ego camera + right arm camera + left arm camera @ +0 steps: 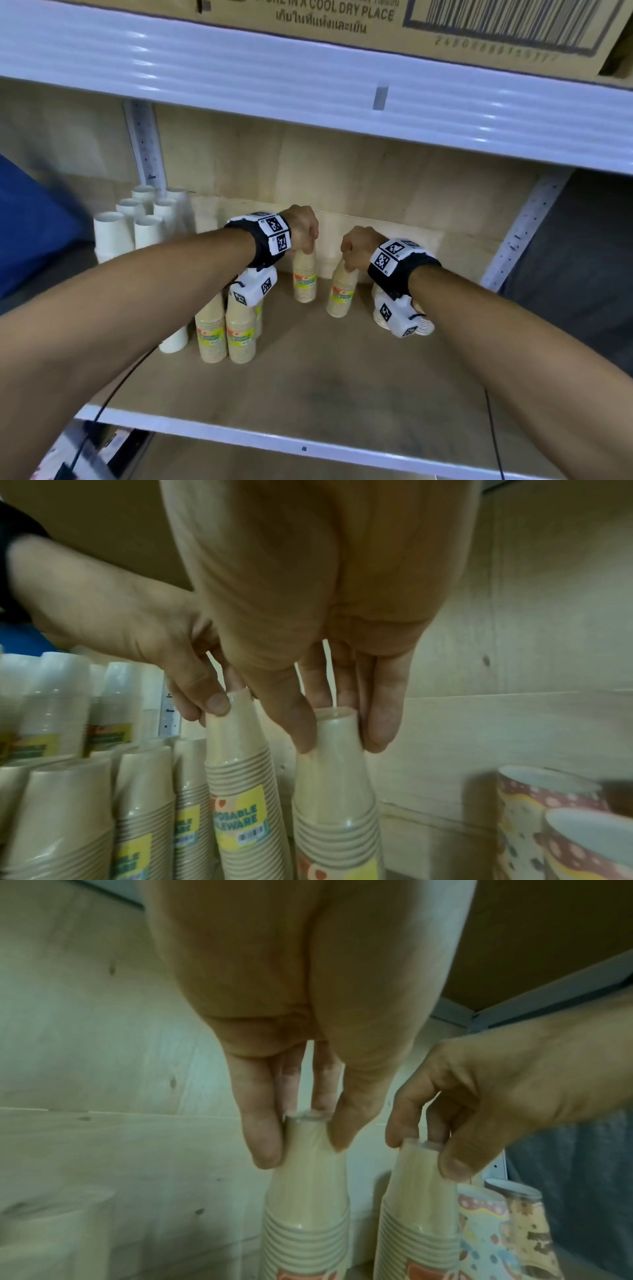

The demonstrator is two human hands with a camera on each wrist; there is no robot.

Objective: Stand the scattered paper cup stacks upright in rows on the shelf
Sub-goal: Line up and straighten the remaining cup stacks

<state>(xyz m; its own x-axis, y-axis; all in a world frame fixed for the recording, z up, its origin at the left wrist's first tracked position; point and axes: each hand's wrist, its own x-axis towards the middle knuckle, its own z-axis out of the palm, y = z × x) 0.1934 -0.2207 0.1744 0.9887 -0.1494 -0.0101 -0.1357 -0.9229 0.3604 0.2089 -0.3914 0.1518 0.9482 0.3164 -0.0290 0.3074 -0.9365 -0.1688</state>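
Two beige paper cup stacks in clear wrap stand side by side near the back of the wooden shelf (pixel 342 387). My left hand (pixel 308 248) pinches the narrow top of the left stack (pixel 304 284), which is upright. My right hand (pixel 347 260) pinches the top of the right stack (pixel 340 294), which leans slightly left. In the left wrist view my left hand (pixel 303 1148) grips its stack (pixel 308 1204) between fingers and thumb. In the right wrist view my right hand (pixel 339 737) does the same on its stack (pixel 335 791).
Two more beige stacks (pixel 224 330) stand upright at the front left. White cup stacks (pixel 137 222) fill the back left corner. Patterned cups (pixel 548 818) sit at the right, partly behind my right wrist. The upper shelf (pixel 308 85) hangs low overhead.
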